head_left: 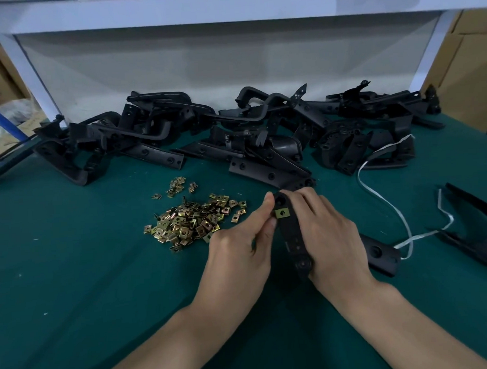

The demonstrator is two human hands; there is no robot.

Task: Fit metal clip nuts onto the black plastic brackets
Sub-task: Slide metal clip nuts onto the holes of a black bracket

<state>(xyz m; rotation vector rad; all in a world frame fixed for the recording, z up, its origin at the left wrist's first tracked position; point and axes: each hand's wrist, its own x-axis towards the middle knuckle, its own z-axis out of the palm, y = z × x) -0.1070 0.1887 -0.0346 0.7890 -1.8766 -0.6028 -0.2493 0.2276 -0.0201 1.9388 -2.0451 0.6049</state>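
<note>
One clip nut sits on the bracket, frame centre | left hand pinches it, thumb and forefinger | right hand wraps the bracket | step: seating, I judge | next: press it fully home, kept square.

Matt black plastic bracket, shiny brass-toned metal clip nuts, green cloth.

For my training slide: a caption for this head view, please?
Left hand pinches a clip nut onto a black bracket held by the right hand.
</note>
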